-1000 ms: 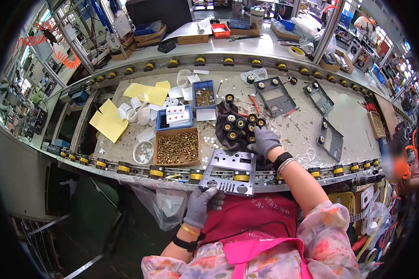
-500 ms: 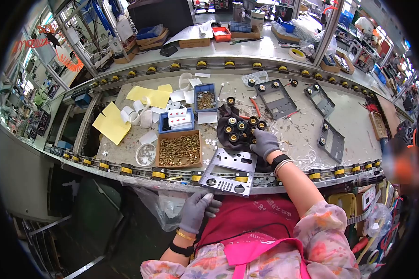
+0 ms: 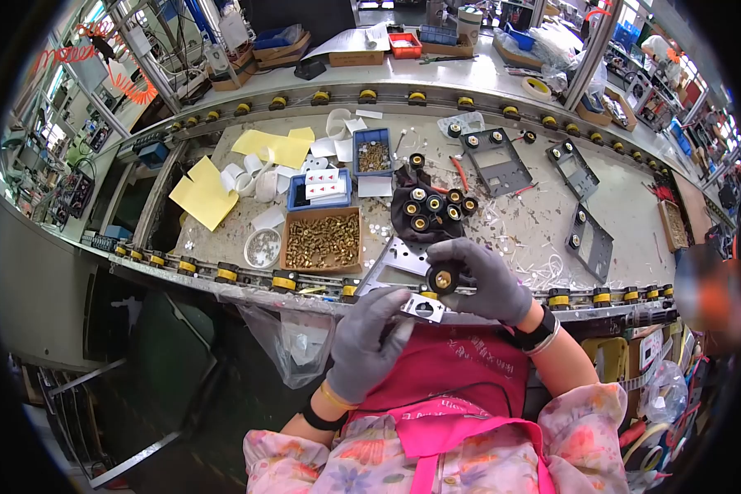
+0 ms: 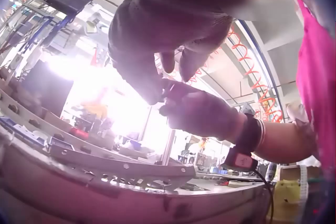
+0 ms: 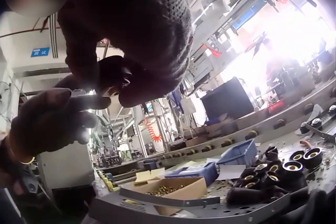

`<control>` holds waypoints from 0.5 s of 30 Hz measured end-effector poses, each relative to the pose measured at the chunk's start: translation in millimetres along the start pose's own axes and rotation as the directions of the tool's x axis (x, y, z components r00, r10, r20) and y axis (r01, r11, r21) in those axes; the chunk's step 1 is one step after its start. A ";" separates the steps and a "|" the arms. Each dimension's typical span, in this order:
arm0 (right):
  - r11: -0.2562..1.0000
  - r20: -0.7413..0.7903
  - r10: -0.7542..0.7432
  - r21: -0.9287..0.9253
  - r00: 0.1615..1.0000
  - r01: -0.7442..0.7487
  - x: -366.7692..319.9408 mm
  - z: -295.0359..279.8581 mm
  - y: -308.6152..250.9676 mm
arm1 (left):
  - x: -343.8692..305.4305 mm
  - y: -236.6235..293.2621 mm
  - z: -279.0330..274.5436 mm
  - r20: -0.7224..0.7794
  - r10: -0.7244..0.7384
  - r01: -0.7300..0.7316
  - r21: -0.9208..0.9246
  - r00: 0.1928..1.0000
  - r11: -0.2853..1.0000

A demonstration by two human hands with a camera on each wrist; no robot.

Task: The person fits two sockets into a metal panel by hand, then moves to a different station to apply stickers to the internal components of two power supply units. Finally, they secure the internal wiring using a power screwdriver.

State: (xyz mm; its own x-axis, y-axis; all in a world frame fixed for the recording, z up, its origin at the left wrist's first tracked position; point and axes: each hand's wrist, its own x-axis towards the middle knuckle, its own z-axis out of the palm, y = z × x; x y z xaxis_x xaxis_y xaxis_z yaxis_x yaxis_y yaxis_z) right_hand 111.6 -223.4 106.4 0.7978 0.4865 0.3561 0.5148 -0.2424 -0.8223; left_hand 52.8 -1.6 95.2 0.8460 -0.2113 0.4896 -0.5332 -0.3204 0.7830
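My right hand, in a grey glove, pinches a round black socket with a brass centre between thumb and fingers. It is held over a grey metal panel with cut-out holes, lying at the bench's near edge. My left hand, also gloved, is at the panel's near left, its fingers overlapping the panel in the head view. In the right wrist view the left fingers stretch toward the socket in the right hand. More black sockets sit clustered on a dark cloth behind the panel.
A cardboard box of brass fittings stands left of the panel, with blue bins behind. Grey brackets carrying sockets lie to the right. A roller rail runs along the near edge. Yellow sheets lie at left.
My right hand has come back from the socket cluster toward my body with one black socket. The left hand has moved up and right, over the panel's near edge.
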 end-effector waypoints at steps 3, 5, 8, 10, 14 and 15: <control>0.970 0.032 0.064 0.231 0.997 -0.069 -11.5 8.0 -14.8 | 5.5 -0.3 4.7 0.075 0.203 -0.211 0.111 0.976 0.971; 0.918 0.041 0.063 0.389 0.997 -0.075 -20.1 12.8 -14.2 | 1.7 8.5 3.9 0.097 0.220 -0.232 0.148 0.971 0.961; 0.830 0.152 0.017 0.549 0.988 -0.099 -26.0 10.3 -10.9 | -0.9 10.7 -1.3 0.143 0.328 -0.349 0.154 0.934 0.925; 0.728 0.283 -0.022 0.662 0.959 -0.179 -29.3 5.0 -6.8 | -3.2 17.5 -4.1 0.184 0.303 -0.327 0.122 0.935 0.937; 0.517 0.377 0.007 0.792 0.926 -0.326 -36.4 11.4 -13.6 | -7.0 23.3 -7.8 0.230 0.301 -0.325 0.075 0.925 0.943; 0.592 0.350 -0.046 0.764 0.936 -0.256 -35.8 12.0 -11.1 | -7.5 24.5 -8.1 0.230 0.300 -0.327 0.090 0.926 0.941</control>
State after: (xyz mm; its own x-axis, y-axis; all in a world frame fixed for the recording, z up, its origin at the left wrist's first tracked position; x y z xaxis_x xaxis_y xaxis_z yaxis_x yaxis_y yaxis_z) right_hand 73.5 -228.0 97.4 0.6130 0.7600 0.2160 -0.1394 0.3731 -0.9172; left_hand 33.5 -0.4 113.9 0.6211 -0.5041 0.6001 -0.7793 -0.3152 0.5417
